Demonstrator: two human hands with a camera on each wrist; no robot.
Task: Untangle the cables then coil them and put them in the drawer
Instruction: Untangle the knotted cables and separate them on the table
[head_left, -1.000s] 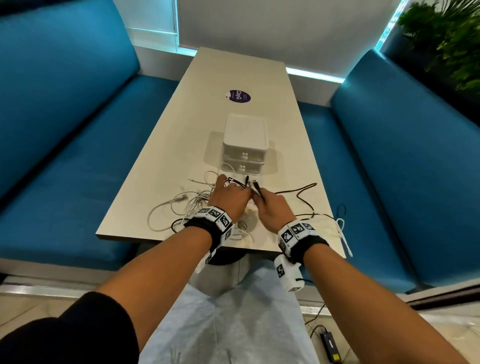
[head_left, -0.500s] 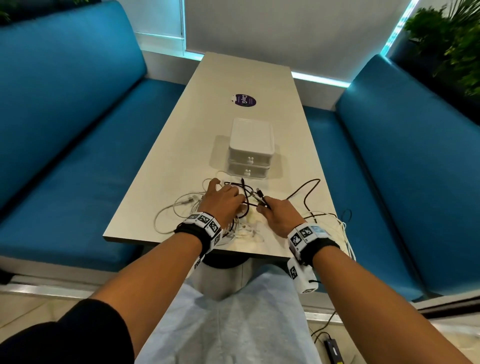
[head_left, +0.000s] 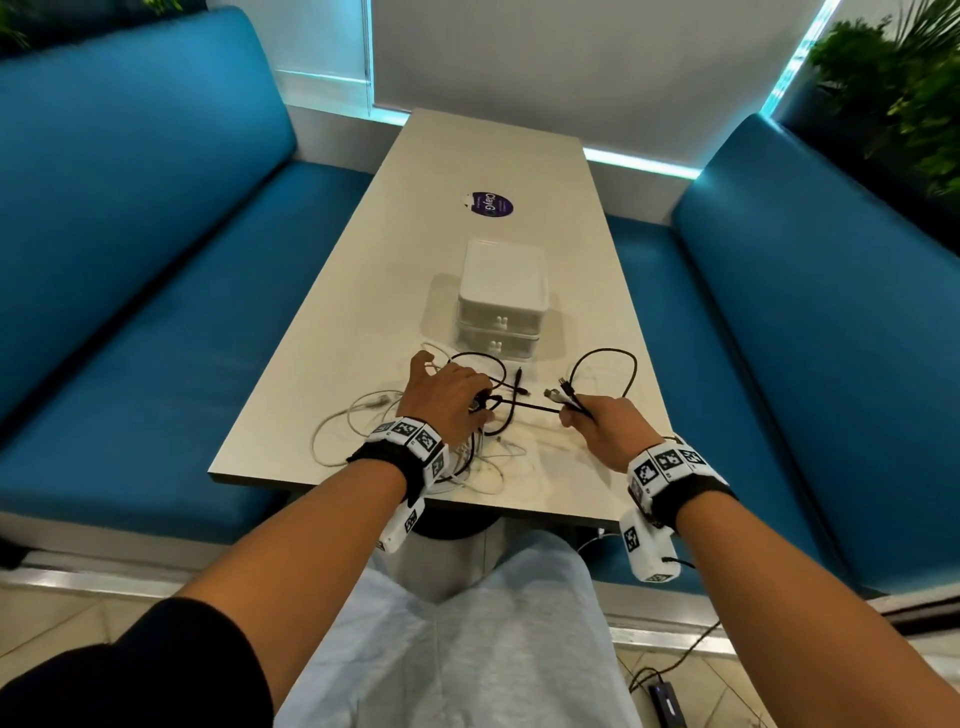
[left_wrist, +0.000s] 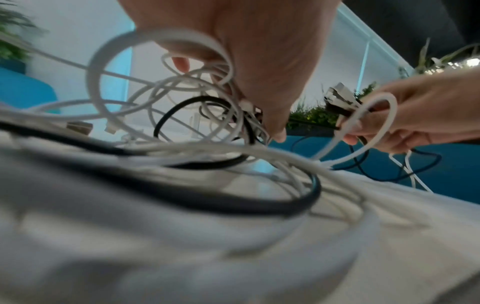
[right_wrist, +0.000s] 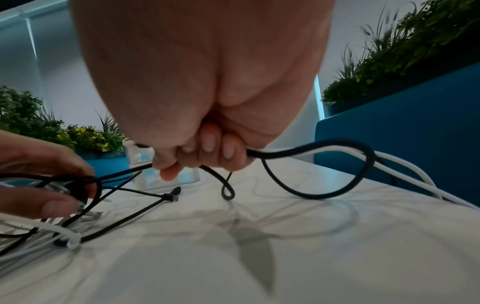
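Note:
A tangle of white cables (head_left: 337, 431) and black cables lies on the near end of the table (head_left: 363, 312). My left hand (head_left: 447, 395) sits on the knot and pinches it; its thumb and fingers (right_wrist: 52, 203) close on the black strands. My right hand (head_left: 602, 423) grips a black cable (head_left: 631, 374) in its fist (right_wrist: 207, 152), with plug ends (head_left: 561, 392) sticking out past the knuckles. A taut black strand runs between the two hands. The white two-drawer unit (head_left: 503, 291) stands just behind the cables, both drawers closed.
Blue benches (head_left: 156, 312) flank the table on both sides. A purple sticker (head_left: 488, 203) lies flat beyond the drawer unit. White cable hangs over the table's right edge (right_wrist: 415, 174). A black power brick (head_left: 667, 701) lies on the floor near my right leg.
My right hand has moved right, away from my left hand, drawing the black cable out of the tangle. My left hand stays on the knot.

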